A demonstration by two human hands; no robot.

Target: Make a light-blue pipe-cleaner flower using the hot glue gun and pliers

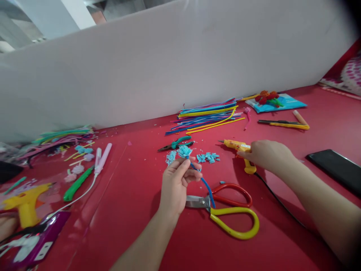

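Observation:
My left hand (175, 180) pinches a blue pipe-cleaner stem (207, 185) just below its fluffy light-blue flower head (184, 151). The stem's lower end hangs over the scissors (235, 211), which have one red and one yellow handle. At the right, my right hand (265, 153) is closed round the rear of a yellow hot glue gun (233, 144), its nozzle pointing left; some of the fingers are hidden. Short light-blue pipe-cleaner pieces (208, 157) lie between my hands. Finer blue clippings (170, 157) and green-handled pliers (176, 144) are beyond my left hand.
Bundled pipe cleaners (208, 114) lie along the white partition (169, 64). A black phone (335, 169) is at right. At left are a pink curling-iron-like tool (103, 158), a green-handled tool (78, 183), a purple device (47, 237), and another person's hand (8, 227) by a yellow glue gun (26, 201).

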